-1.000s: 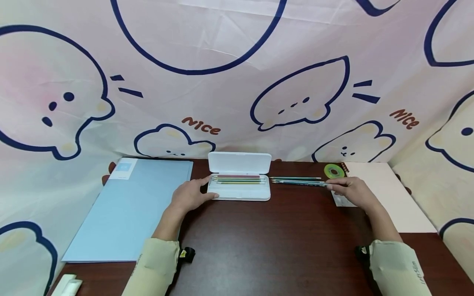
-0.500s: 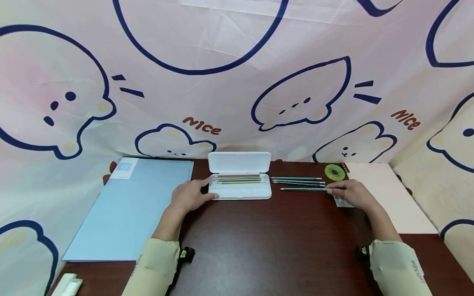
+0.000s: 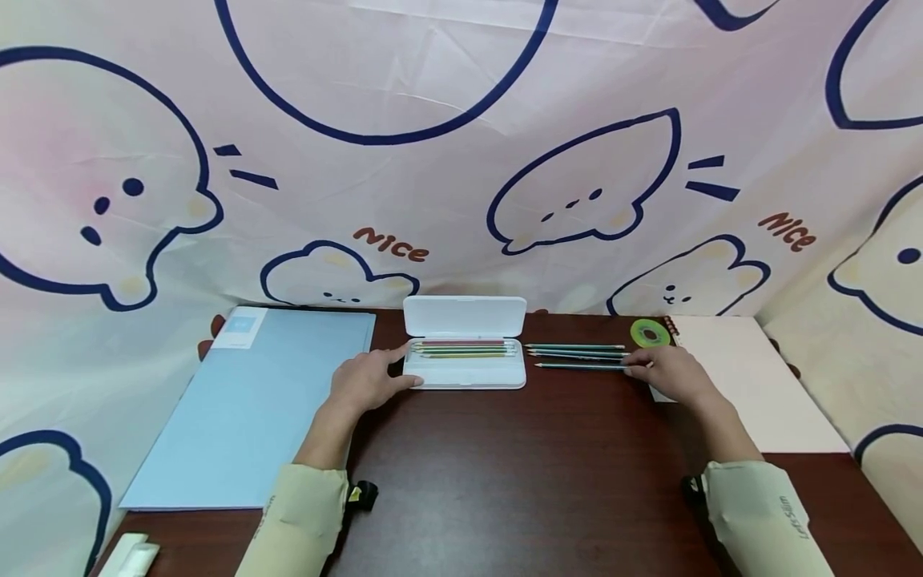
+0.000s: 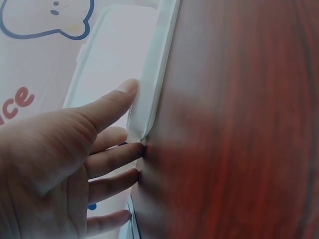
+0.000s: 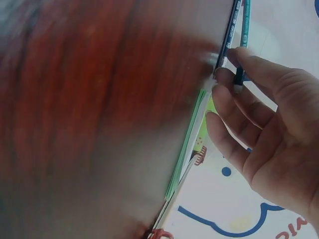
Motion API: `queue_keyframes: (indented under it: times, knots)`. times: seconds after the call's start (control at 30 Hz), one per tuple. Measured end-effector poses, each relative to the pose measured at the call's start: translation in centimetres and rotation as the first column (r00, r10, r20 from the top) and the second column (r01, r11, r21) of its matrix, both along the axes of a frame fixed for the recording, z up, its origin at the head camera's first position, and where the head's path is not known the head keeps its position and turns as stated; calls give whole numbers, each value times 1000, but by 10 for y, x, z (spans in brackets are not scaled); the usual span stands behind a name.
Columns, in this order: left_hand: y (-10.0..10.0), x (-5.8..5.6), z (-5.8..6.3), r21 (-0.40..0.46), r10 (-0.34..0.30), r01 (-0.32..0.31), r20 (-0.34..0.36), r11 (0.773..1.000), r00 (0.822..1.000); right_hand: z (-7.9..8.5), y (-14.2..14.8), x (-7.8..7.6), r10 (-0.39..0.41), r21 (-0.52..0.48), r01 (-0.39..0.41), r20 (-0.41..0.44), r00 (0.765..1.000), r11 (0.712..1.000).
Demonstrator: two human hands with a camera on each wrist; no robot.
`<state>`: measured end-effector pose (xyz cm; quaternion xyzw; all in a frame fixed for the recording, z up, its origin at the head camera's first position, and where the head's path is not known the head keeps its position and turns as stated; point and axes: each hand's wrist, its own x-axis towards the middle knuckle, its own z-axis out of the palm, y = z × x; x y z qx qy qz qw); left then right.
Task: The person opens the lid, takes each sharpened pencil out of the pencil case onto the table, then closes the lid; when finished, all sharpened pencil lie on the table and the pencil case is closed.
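A white pencil case (image 3: pixel 469 377) lies with its lid (image 3: pixel 465 316) raised at the back; several coloured pencils (image 3: pixel 469 350) rest along its rear half. My left hand (image 3: pixel 364 381) holds the case's left end, thumb at the front corner and index finger at the rear. In the left wrist view the thumb (image 4: pixel 127 89) touches the case wall. My right hand (image 3: pixel 671 371) pinches the blunt end of a dark green pencil (image 3: pixel 577 366) between thumb and fingers, its point toward the case. Several more dark green and blue pencils (image 3: pixel 573 350) lie side by side just behind it.
A large light blue folder (image 3: pixel 252 417) lies on the left. On the right are a pale spiral-bound pad (image 3: pixel 757 385) and a round green disc (image 3: pixel 650 332). White objects (image 3: pixel 130 554) sit at the table's lower left. A patterned cloth (image 3: pixel 447 192) rises behind the table.
My right hand has separated one pencil from the others, drawing it toward the front, and has then moved slightly left with it. The left hand stays at the case.
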<state>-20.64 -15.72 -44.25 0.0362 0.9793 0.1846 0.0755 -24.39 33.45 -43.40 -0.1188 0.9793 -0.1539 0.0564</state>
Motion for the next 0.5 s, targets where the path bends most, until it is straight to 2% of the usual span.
queue_keyframes:
  times: [0.5]
  knots:
    - [0,0,1,3,2,-2,-1,1000,1000,5,-10,-7,9,158,1,-64,998,987]
